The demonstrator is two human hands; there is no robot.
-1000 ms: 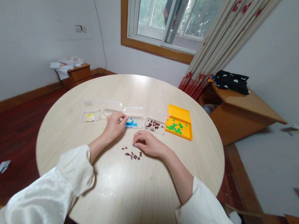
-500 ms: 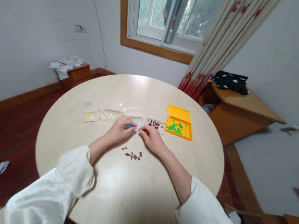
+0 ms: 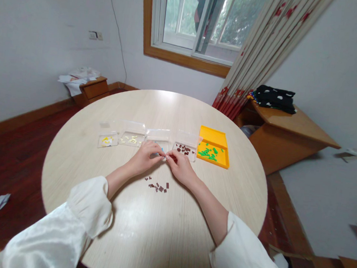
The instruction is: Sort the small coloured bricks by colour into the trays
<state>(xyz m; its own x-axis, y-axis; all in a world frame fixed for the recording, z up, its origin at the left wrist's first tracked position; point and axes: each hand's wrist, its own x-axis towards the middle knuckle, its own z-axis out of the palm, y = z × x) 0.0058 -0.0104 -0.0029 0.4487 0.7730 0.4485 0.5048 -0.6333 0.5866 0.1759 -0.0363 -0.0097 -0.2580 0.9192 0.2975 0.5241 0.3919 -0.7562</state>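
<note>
Pale matt wood-grain table [image 3: 144, 232]; clear glossy plastic boxes [image 3: 132, 134]; orange plastic tray [image 3: 213, 135]; white satiny sleeves [image 3: 62, 228].

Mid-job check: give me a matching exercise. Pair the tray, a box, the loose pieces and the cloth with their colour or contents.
Things:
1. orange tray
2. far-left clear box
3. loose pieces
4. cloth on the side desk

Descriptions:
A. black with white spots
B. holds green pieces
C. brown, outside any box
D. holds yellow pieces

Pairs: 1-B, 2-D, 3-C, 4-A
</note>
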